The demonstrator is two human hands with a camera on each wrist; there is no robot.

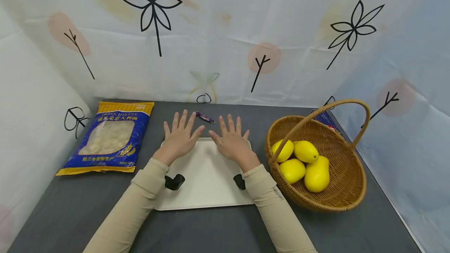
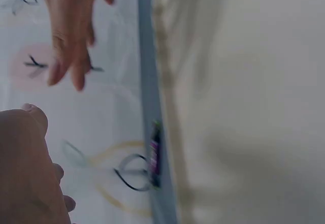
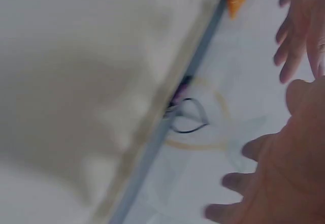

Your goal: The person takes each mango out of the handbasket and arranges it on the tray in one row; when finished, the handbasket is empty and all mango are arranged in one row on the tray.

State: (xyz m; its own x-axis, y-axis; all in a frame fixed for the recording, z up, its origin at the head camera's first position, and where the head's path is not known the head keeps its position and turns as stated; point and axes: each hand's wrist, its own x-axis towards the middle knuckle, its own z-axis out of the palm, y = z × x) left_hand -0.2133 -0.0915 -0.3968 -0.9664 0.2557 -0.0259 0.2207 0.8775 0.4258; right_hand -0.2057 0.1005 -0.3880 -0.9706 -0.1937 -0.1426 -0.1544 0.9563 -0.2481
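Note:
Both hands are held palm down over the far part of a white tray (image 1: 207, 182), fingers spread and nothing in them. The left hand (image 1: 178, 139) hangs above the tray's far left corner, and the right hand (image 1: 233, 143) above its far right corner, thumbs pointing toward each other. In the left wrist view the left hand (image 2: 25, 168) is at the lower left; in the right wrist view the right hand (image 3: 284, 168) has its fingers apart. Just beyond the fingertips lies a small purple wrapped candy (image 1: 205, 118) on the grey table.
A blue and yellow bag of pasta (image 1: 109, 138) lies at the left. On the right stands a wicker basket (image 1: 346, 175) with a tall handle, holding several yellow lemons (image 1: 306, 151) and a yellow pear-shaped fruit (image 1: 317, 175). Behind it a dark blue package (image 1: 327, 118) partly shows.

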